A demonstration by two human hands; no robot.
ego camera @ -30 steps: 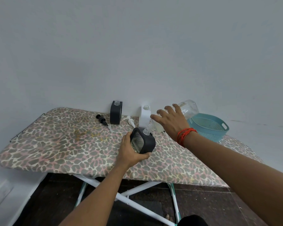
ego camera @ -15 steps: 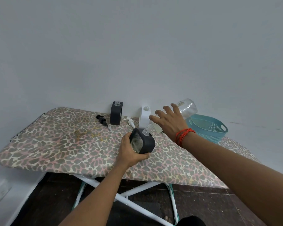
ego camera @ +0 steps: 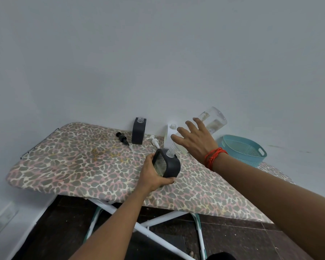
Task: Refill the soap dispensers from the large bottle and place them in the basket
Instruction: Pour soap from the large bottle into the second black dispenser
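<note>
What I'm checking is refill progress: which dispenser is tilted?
The dark dispenser gripped by the left hand, leaning with its neck at the mouth of the bottle. The other dark one and the white one stand upright at the back.

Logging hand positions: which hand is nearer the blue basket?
Right. The right hand, holding the large bottle, is just left of the basket; the left hand, gripping the dark dispenser, is farther left.

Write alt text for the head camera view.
A right hand tips a large clear bottle into a dark soap dispenser gripped by the left hand on a leopard-print ironing board. A teal basket sits at the right.
</note>
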